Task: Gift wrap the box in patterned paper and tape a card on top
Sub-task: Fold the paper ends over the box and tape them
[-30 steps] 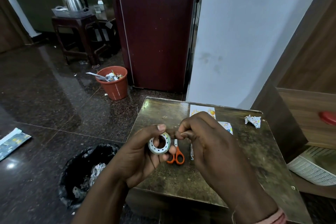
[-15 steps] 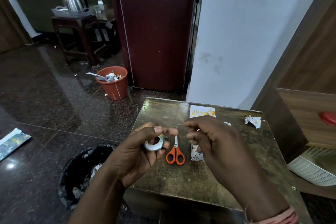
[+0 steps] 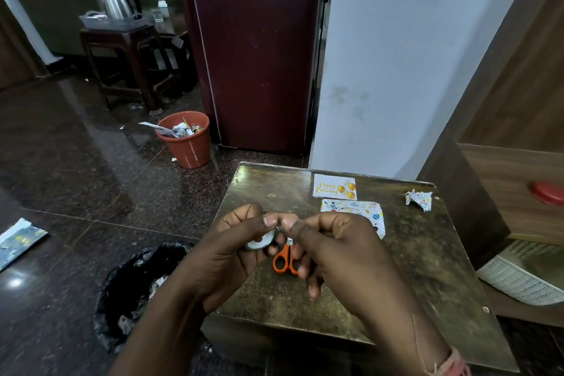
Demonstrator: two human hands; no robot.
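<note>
Since half a second ago your two hands have closed back together: the right hand (image 3: 341, 249), which had drawn away to the right of the tape roll (image 3: 259, 242), is now up against the left hand (image 3: 235, 249) again, thumb tips almost touching.

Your left hand grips the tape roll, fingers curled round it and thumb lying over its top. Your right hand pinches at the roll's edge with thumb and forefinger, its other fingers loosely curled below; whether it has the tape end is too small to tell.

Both hands hover over the near middle of the counter (image 3: 427, 268). The orange-handled scissors (image 3: 285, 259) lie flat on the counter right under them, partly hidden by your right fingers.

The wrapped box (image 3: 355, 210), in white patterned paper, lies on the counter just beyond your right hand, its near corner covered by your knuckles. The "Happy Birthday" card (image 3: 334, 191) lies flat just behind the box, not on it, near the counter's far edge. A crumpled scrap of paper (image 3: 419, 199) sits at the far right corner, well apart from both hands.
</note>
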